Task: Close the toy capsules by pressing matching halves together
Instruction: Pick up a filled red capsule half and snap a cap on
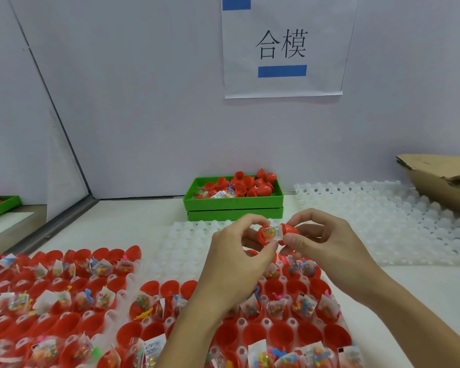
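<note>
My left hand pinches a red capsule half that holds a small clear bag of coloured toy pieces. My right hand pinches the other red half just to its right. The two halves face each other, almost touching, with the bag's edge sticking out between them, above the trays. Below, white trays carry several open red halves, many with bagged toys in them.
A green bin of loose red halves and bags stands at the back, against the wall. More white trays lie at the right, with a cardboard piece beyond. Another green tray is at the far left.
</note>
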A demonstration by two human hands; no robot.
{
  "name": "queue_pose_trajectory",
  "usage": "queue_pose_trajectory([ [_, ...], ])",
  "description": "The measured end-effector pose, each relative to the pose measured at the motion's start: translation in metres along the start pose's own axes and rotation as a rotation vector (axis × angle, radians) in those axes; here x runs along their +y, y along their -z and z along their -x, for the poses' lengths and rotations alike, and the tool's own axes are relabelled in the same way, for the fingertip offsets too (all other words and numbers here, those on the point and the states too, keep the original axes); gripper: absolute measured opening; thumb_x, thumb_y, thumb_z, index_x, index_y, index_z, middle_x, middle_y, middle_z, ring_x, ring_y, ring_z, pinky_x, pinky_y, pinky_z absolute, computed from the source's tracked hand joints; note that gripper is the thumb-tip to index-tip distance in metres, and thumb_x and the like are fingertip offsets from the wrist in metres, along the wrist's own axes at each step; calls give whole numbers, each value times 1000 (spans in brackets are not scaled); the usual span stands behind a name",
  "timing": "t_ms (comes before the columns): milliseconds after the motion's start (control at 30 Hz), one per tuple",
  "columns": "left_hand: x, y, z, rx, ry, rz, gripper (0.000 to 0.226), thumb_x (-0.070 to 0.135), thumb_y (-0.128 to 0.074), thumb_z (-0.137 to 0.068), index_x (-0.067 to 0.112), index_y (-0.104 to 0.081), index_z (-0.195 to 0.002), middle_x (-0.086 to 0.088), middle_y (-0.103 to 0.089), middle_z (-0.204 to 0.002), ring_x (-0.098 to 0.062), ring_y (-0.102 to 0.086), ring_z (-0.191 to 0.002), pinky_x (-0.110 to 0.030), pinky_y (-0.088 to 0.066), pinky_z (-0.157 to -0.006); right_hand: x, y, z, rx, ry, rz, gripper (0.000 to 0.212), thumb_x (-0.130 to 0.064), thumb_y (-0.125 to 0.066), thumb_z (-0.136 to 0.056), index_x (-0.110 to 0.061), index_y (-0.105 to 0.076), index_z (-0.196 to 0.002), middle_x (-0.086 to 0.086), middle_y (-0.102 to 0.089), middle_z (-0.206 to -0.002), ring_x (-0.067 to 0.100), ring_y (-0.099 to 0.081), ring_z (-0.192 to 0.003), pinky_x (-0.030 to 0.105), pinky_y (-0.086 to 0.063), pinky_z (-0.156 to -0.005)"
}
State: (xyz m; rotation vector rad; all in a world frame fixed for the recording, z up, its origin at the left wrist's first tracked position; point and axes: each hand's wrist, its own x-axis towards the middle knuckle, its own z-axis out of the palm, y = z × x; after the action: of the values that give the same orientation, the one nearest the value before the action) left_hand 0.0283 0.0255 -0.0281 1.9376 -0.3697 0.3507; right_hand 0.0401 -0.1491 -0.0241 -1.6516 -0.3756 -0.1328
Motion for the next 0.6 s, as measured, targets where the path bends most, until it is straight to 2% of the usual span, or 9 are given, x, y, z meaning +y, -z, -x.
queue_pose_trajectory([
  [100, -1, -1, 0, -12, -29, -28, 28, 23, -70, -90, 36, -65, -115, 8, -70, -78, -4, -69, -73, -11, -51, -64, -1, 0, 0, -3, 5, -6, 29, -35, -76, -69, -16, -68, -91, 6, -76, -82, 21, -74, -71, 18, -54, -65],
  [333, -2, -2, -1, -14, -12, -9, 19, 24, -71, -90, 33, -69, -106, 8, -72, -81, -4, -70, -73, -14, -55, -65, 0, -1, 0, 9, 4, -37, 28, -35, -76, -70, -17, -69, -89, 8, -76, -80, 20, -73, -67, 17, -53, -61],
  [500, -1, -1, -1, 11, -42, 69, 19, 20, -70, -91, 29, -74, -107, 9, -75, -86, -8, -73, -74, -22, -59, -70, -1, -2, 0, 5, -35, -199, 26, -40, -78, -64, -20, -71, -80, 15, -75, -82, 25, -72, -71, 27, -59, -67],
  [600, 0, -1, -1, 30, -46, 143, 21, 15, -70, -90, 26, -76, -106, 9, -76, -87, -9, -74, -72, -19, -58, -68, -2, -2, 0, -15, -45, -310, 24, -37, -79, -63, -20, -72, -78, 17, -73, -81, 24, -68, -68, 28, -60, -68],
])
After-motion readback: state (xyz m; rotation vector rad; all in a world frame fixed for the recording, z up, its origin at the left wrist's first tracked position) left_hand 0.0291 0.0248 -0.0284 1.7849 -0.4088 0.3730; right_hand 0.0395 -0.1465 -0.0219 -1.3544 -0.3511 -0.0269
